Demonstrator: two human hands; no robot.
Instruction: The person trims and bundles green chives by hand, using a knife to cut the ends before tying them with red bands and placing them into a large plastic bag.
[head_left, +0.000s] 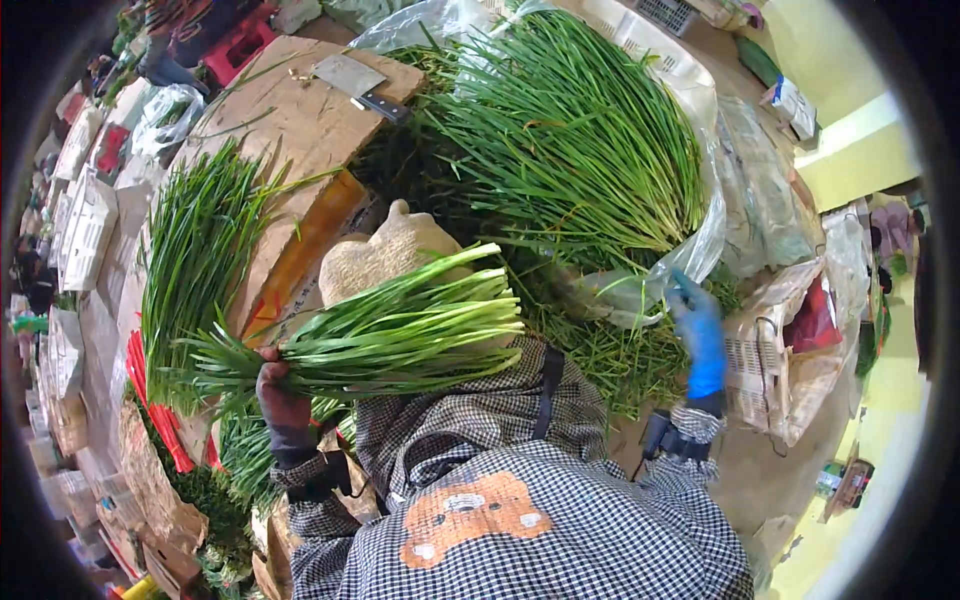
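Note:
My left hand (283, 409), in a dark reddish glove, is shut around the leafy end of a bunch of garlic chives (405, 330). Its pale cut ends point right, over my checked apron (480, 420) and a beige textured cloth (386, 251). My right hand (697, 337), in a blue glove, is blurred. Its fingers look apart, with nothing visible in them, beside the edge of a clear plastic bag (709, 240). That bag lines the side of a large heap of chives (577, 142). Loose leafy trimmings (622, 360) lie below the heap.
A cleaver (350, 75) with a black handle lies on a cardboard-topped surface (300, 112). Another pile of chives (202, 262) rests at its left, above red strips (161, 409). A white plastic crate (757, 367) stands at right. More crates (88, 232) line the far left.

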